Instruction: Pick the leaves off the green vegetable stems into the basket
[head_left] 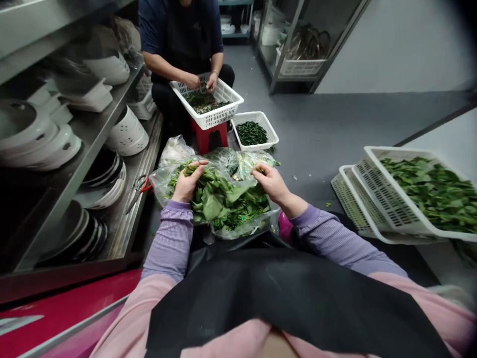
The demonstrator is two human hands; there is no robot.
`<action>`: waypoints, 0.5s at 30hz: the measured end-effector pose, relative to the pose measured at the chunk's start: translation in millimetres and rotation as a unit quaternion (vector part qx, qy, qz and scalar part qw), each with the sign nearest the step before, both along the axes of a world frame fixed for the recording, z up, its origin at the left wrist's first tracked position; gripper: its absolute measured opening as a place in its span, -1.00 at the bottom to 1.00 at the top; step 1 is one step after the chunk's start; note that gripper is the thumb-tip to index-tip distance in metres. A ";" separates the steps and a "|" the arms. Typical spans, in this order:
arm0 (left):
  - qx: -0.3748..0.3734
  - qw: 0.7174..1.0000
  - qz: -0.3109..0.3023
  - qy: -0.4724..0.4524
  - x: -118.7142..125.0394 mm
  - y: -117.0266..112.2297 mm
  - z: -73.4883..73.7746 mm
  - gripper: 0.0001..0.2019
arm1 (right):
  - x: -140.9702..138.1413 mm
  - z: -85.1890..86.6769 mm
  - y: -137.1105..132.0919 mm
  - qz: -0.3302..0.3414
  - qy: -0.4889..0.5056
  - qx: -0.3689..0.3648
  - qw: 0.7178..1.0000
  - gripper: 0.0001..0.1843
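Note:
My left hand (pixel 189 183) is closed around a bunch of leafy greens (pixel 212 199), whose stems run across the palm and whose broad leaves hang to the right. Over the right side of the greens, my right hand (pixel 271 181) has its thumb and fingers pinched together; what sits between the fingertips is too small to make out. Below both hands lies a clear plastic bag (pixel 238 231) with more greens in it. Further bags of vegetables (pixel 223 159) lie just beyond.
At the right, a white basket (pixel 395 199) of leaves rests on other baskets. Ahead, a co-worker (pixel 182 44) handles greens in a white basket (pixel 219 118) on a red stool (pixel 210 140). Green chillies (pixel 251 133) fill a tray. Red-handled scissors (pixel 139 188) lie on the dish shelf (pixel 122 219).

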State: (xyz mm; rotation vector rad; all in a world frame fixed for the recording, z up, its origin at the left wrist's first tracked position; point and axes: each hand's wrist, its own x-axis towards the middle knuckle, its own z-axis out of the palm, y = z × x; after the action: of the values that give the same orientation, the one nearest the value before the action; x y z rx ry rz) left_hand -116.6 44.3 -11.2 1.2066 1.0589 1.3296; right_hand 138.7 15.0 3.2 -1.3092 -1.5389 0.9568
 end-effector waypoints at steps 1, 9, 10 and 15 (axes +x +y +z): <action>-0.006 0.997 -0.064 -0.034 8.5 -6.1 2.1 -0.63 | -3.6 6.6 -3.5 0.018 -0.020 0.010 1.000 -0.79; -0.016 0.967 -0.223 -0.123 45.0 -19.9 -4.1 -0.60 | -27.1 31.6 -25.1 0.081 -0.199 0.015 0.977 -0.73; -0.016 0.967 -0.222 -0.124 45.5 -19.4 -4.6 -0.61 | -26.9 31.5 -25.6 0.081 -0.213 0.009 0.974 -0.75; 0.012 0.973 -0.212 -0.093 44.7 -20.1 1.5 -0.70 | -19.4 30.3 -23.4 0.162 -0.214 -0.104 0.958 -0.78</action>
State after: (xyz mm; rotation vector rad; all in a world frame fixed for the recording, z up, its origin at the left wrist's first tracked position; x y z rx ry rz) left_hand -71.9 24.3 -9.7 1.2169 0.6088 1.0967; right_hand 119.2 -8.4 33.5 -1.5120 -2.0783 1.1126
